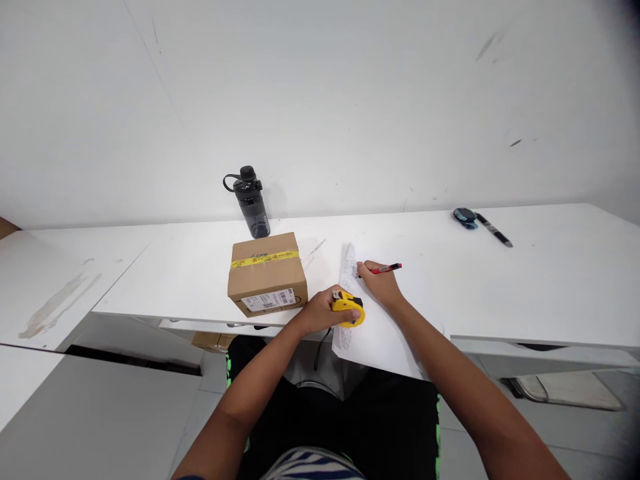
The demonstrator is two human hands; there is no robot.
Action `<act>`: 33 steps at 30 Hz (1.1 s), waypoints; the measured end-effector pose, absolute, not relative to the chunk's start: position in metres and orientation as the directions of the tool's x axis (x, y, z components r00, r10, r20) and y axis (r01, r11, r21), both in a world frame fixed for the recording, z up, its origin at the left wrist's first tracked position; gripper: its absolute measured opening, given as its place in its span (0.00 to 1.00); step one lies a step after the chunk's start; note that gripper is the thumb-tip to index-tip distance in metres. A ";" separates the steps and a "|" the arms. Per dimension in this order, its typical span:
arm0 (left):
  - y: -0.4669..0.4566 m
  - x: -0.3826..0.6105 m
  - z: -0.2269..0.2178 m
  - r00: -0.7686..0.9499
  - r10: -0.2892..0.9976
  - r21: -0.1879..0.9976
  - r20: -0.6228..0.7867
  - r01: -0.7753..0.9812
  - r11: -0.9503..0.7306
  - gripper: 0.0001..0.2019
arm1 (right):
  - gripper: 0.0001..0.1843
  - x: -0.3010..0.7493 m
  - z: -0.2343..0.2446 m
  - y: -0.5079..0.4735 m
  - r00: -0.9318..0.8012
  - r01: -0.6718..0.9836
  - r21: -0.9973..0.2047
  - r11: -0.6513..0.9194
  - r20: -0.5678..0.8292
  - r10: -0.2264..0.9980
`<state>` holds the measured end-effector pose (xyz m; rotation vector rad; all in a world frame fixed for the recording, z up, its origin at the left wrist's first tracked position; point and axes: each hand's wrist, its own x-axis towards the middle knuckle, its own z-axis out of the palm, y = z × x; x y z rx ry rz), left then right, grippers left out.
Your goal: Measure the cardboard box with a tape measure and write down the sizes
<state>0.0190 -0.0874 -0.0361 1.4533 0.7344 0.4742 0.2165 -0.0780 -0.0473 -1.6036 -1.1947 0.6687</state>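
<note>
My left hand (pixel 320 309) is closed around a yellow tape measure (pixel 349 309) that rests on the near edge of a white sheet of paper (pixel 385 333). My right hand (pixel 381 282) grips a red pen (pixel 387 269), its tip down on the paper's left part beside a band of writing (pixel 347 263). A brown cardboard box (pixel 267 273) with yellow tape and a barcode label stands just left of my left hand on the white table (pixel 450 267).
A dark water bottle (pixel 251 201) stands behind the box against the white wall. At the far right of the table lie a small blue device (pixel 465 217) and a dark pen (pixel 494 230). Another white tabletop (pixel 50 287) adjoins on the left.
</note>
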 end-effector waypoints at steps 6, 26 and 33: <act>-0.087 0.020 -0.040 0.701 0.703 0.992 -0.118 0.117 0.050 0.26 | 0.19 0.217 -0.043 -0.078 0.356 0.371 -0.928 -0.046 0.097 0.929; -0.086 0.020 -0.043 0.704 0.699 0.992 -0.126 0.087 0.092 0.27 | 0.19 0.218 -0.049 -0.077 0.455 0.386 -0.918 -0.086 0.108 0.884; -0.086 0.020 -0.043 0.702 0.701 0.992 -0.123 0.099 0.075 0.27 | 0.19 0.220 -0.049 -0.076 0.426 0.395 -0.915 -0.084 0.101 0.899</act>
